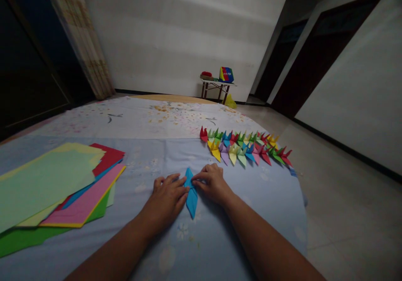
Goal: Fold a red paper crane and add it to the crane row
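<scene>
A narrow, pointed blue folded paper (191, 197) lies on the pale blue sheet between my hands. My left hand (167, 200) rests on the sheet with its fingers pressed against the paper's left edge. My right hand (211, 182) has its fingers curled and pinches the paper's upper right edge. Both hands press on the paper at its middle. The lower point of the paper sticks out toward me.
Several folded paper cranes (246, 147) in many colours stand in rows beyond my right hand. A fanned stack of coloured paper sheets (53, 189) lies at the left. The bed (270, 197) ends at the right, with tiled floor beyond. A small table (216, 86) stands by the far wall.
</scene>
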A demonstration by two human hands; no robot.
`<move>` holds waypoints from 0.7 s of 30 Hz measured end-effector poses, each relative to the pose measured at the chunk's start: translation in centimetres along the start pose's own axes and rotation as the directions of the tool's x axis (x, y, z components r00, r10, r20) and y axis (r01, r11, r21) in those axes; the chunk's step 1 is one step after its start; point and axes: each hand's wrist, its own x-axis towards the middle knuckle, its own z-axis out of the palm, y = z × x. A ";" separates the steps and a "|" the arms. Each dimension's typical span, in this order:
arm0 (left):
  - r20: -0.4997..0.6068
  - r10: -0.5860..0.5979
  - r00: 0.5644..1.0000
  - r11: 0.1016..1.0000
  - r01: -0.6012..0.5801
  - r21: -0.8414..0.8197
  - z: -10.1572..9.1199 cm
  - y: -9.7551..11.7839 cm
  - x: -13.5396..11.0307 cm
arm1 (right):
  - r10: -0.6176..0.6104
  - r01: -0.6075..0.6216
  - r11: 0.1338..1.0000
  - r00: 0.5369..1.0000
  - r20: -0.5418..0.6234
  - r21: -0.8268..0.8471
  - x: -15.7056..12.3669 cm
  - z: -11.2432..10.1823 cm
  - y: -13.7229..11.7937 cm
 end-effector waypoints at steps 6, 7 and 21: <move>0.004 -0.012 1.000 1.000 0.012 -0.008 0.1 -0.1 0.1 | 0.032 -0.029 0.993 0.999 0.029 -0.114 0.1 0.1 -0.2; 0.007 -0.016 1.000 1.000 0.016 -0.008 0.1 -0.1 0.1 | 0.029 -0.026 0.992 0.999 0.025 -0.125 0.1 0.1 -0.3; -0.056 -0.004 0.998 1.000 0.004 -0.009 0.1 0.5 0.0 | -0.028 0.023 0.977 0.999 -0.018 -0.212 0.1 0.5 -0.9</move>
